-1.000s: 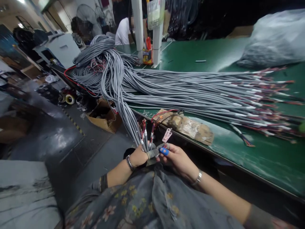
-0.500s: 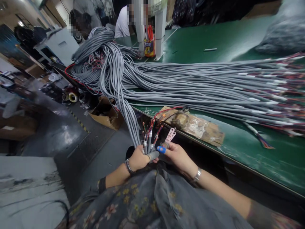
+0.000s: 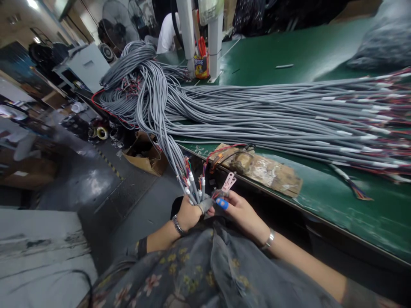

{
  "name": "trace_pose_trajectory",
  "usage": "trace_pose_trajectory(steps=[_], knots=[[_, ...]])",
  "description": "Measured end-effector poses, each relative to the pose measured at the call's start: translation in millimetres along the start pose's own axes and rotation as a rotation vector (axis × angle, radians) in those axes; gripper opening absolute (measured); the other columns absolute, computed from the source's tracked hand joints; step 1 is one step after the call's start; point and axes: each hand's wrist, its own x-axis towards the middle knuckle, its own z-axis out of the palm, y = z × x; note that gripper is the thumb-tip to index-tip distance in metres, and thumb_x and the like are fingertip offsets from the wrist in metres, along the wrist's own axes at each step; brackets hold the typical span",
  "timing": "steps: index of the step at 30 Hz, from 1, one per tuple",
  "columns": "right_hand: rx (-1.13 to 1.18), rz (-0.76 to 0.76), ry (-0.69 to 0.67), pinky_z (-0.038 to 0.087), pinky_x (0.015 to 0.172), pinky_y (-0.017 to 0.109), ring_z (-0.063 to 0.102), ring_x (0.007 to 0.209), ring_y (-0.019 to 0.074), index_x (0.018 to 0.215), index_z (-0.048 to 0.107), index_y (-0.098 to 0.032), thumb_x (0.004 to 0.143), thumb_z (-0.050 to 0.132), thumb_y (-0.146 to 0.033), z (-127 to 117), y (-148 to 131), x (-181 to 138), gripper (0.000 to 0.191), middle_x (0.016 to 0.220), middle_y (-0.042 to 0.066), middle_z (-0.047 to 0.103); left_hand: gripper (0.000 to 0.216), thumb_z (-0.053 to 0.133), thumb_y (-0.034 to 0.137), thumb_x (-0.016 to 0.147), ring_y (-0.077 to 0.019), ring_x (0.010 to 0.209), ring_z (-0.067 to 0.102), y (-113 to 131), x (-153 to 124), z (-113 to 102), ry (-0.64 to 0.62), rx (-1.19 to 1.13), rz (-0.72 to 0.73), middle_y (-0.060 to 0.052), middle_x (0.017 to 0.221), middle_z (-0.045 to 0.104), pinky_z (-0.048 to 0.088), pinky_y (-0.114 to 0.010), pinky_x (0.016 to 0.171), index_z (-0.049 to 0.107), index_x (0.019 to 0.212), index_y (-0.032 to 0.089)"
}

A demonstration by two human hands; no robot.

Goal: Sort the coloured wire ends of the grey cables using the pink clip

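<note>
Between two hands (image 3: 188, 214) (image 3: 241, 212), one cable bundle (image 3: 177, 169)

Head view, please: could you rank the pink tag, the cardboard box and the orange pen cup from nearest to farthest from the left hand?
1. Pink tag, in the right hand, just right of the left hand.
2. Cardboard box, on the floor ahead-left.
3. Orange pen cup, far back on the table.
</note>
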Motion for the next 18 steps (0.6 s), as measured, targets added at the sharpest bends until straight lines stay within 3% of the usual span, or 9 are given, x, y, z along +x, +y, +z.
trace_pose_trajectory(steps=[3, 8, 13, 18], knots=[[0.082, 0.009, -0.059, 0.046, 0.058, 0.029, 0.056, 0.052, 0.0142, 0.072, 0.056, -0.021, 0.065, 0.075, -0.051, 4.2, 0.5, 0.9, 0.036, 0.054, -0.003, 0.060, 0.042, 0.077, 0.053, 0.057, -0.0145, 0.048, 0.058, 1.2, 0.0, 0.5, -0.078, 0.046, -0.028, -0.003, 0.050, 0.061, 0.050, -0.027, 0.052, 0.060, 0.053, 0.014], [0.030, 0.010, -0.040, 0.046, 0.055, 0.030, 0.056, 0.048, 0.0146, 0.069, 0.056, -0.020, 0.063, 0.076, -0.052, 2.1, 7.9, 1.8, 0.038, 0.051, -0.003, 0.059, 0.039, 0.080, 0.048, 0.053, -0.0134, 0.046, 0.055, 1.8, 0.9, -1.4, -0.197, 0.096, -0.085, -0.002, 0.049, 0.060, 0.049, -0.028, 0.053, 0.060, 0.054, 0.014], [-0.013, 0.007, 0.089, 0.044, 0.054, 0.029, 0.053, 0.050, 0.0140, 0.067, 0.056, -0.020, 0.059, 0.077, -0.056, -4.6, 17.2, 3.9, 0.043, 0.054, -0.002, 0.059, 0.038, 0.072, 0.047, 0.066, -0.0138, 0.049, 0.057, -0.1, -0.7, -4.1, -0.070, 0.062, 0.051, -0.004, 0.051, 0.061, 0.048, -0.027, 0.055, 0.062, 0.053, 0.014], [0.001, -0.014, 0.089, 0.042, 0.052, 0.029, 0.053, 0.052, 0.0147, 0.070, 0.058, -0.020, 0.057, 0.077, -0.059, -5.6, 24.5, 5.8, 0.045, 0.057, 0.000, 0.061, 0.036, 0.067, 0.044, 0.073, -0.0134, 0.049, 0.057, -5.9, -0.5, -4.6, -0.027, 0.015, 0.119, -0.003, 0.050, 0.061, 0.047, -0.026, 0.055, 0.064, 0.054, 0.014]])
